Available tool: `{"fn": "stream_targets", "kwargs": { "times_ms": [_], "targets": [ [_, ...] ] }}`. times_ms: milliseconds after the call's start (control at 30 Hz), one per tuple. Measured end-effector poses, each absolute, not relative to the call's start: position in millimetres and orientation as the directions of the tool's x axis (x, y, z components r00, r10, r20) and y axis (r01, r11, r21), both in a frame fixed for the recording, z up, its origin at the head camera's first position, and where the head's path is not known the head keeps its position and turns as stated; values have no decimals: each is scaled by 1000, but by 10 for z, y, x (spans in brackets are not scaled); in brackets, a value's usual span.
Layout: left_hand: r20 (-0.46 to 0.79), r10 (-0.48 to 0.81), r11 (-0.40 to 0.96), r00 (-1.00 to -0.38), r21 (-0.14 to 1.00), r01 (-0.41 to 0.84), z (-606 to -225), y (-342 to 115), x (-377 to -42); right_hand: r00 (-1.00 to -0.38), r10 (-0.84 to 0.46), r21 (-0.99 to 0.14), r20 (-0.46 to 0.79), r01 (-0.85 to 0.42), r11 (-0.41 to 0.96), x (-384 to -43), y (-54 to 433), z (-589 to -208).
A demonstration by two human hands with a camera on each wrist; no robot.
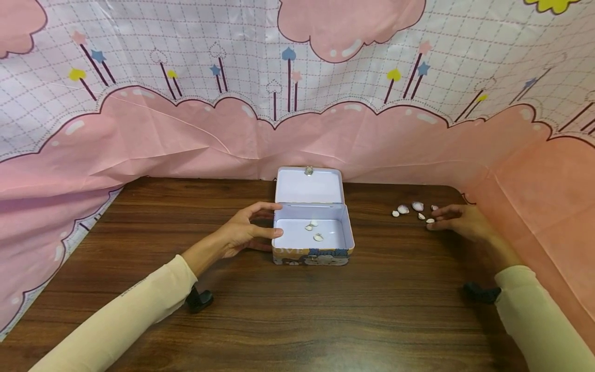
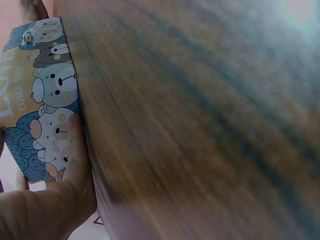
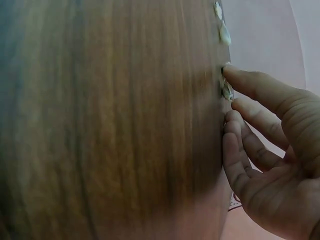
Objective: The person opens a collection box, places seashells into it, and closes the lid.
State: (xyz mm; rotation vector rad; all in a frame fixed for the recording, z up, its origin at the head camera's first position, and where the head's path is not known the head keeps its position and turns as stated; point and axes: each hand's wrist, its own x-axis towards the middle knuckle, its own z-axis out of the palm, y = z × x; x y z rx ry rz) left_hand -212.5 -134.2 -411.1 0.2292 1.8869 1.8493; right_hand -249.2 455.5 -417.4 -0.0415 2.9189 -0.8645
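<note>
A tin box (image 1: 310, 257) with printed bears stands on the table, its lid (image 1: 309, 186) raised and leaning back. Several small seashells (image 1: 318, 237) lie on its white floor. My left hand (image 1: 241, 230) holds the box by its left side, thumb at the rim; the left wrist view shows fingers (image 2: 76, 150) against the bear-printed wall. To the right, my right hand (image 1: 460, 222) reaches down to a group of loose shells (image 1: 417, 206). Its thumb and index finger are parted around a small shell (image 3: 227, 91), tips close to it, the other fingers loosely bent.
The dark wooden table (image 1: 297, 320) runs up to a pink and white printed cloth (image 1: 209, 139) behind it. The same cloth borders the right side, close to my right arm. Between the box and the loose shells lies bare wood.
</note>
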Motion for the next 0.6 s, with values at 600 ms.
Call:
{"fn": "stream_targets", "kwargs": {
  "times_ms": [600],
  "targets": [
    [-214, 448, 77, -868, 976, -201, -4122, -1339, -2122, -993, -37, -544, -110, 29, 839, -2516, 4560, -4212]
  ]
}}
